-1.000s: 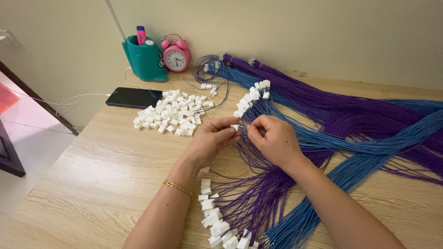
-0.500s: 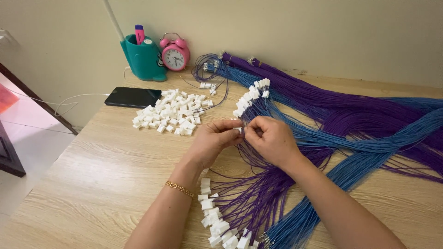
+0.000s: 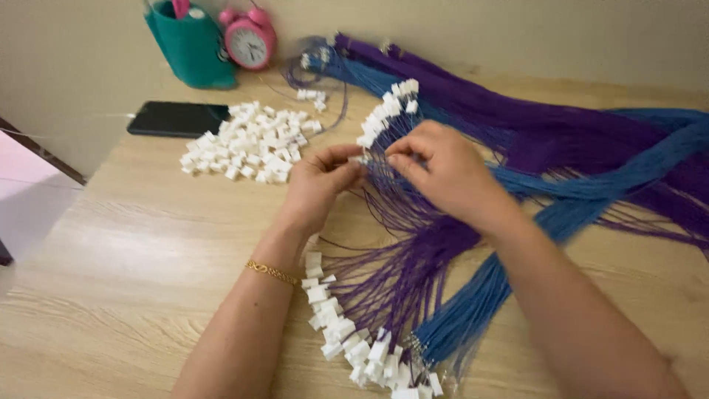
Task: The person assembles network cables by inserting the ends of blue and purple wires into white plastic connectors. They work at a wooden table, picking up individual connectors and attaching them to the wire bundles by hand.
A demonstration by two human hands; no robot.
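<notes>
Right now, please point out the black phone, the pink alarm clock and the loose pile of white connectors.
black phone point(image 3: 176, 119), head view, screen middle.
pink alarm clock point(image 3: 249, 38), head view, dial.
pile of white connectors point(image 3: 249, 142), head view, pile's middle.

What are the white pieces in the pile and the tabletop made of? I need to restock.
White pieces: probably moulded plastic, since they are small, identical, matte blocks. Tabletop: wood or wood-look laminate, pale with visible grain and a smooth satin surface; which one is unclear.

Black phone point(image 3: 176, 118), pink clock point(image 3: 249, 38), teal holder point(image 3: 190, 46)
</notes>
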